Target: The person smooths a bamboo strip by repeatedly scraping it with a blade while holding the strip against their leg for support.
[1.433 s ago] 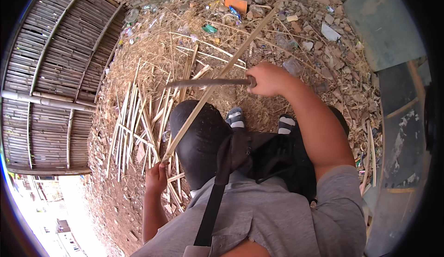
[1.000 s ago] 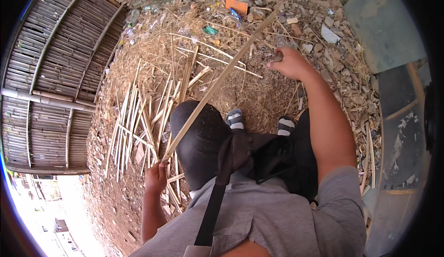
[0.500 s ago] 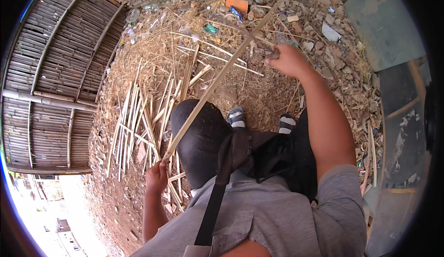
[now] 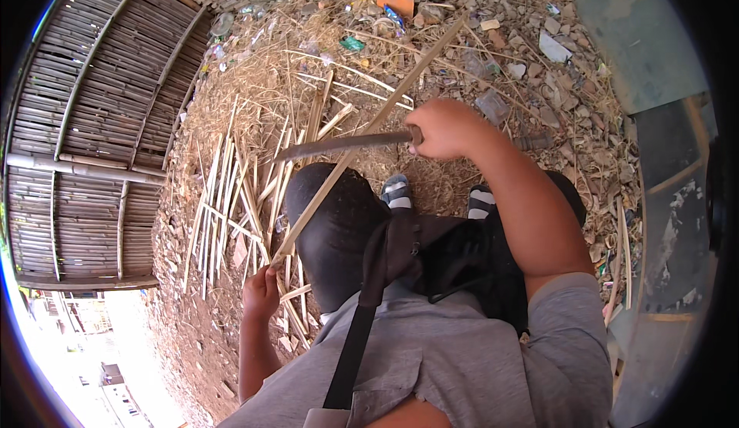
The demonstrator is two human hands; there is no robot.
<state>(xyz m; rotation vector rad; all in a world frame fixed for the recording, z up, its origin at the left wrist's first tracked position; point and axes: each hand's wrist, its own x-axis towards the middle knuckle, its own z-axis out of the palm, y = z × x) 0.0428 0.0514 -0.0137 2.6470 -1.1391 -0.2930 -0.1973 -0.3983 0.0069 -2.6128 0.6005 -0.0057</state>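
Pinched at its lower end by my closed left hand, a long bamboo strip slants up and to the right across my left knee. My right hand is wrapped round the handle of a machete with a dark, slightly curved blade. The blade points left and crosses the strip a little beyond the knee. From this view I cannot tell whether the edge touches the strip. Several pale split bamboo strips lie in a loose pile on the ground beside my left leg.
A bamboo-slat panel stands at the left. Rubble and litter cover the far right ground, with an orange piece near the wall. Grey-green boards line the right side. My sandalled feet are below me.
My right hand has come left and nearer, and the machete blade has swung across to point left over the bamboo strip. My left hand keeps its hold on the strip, almost still.
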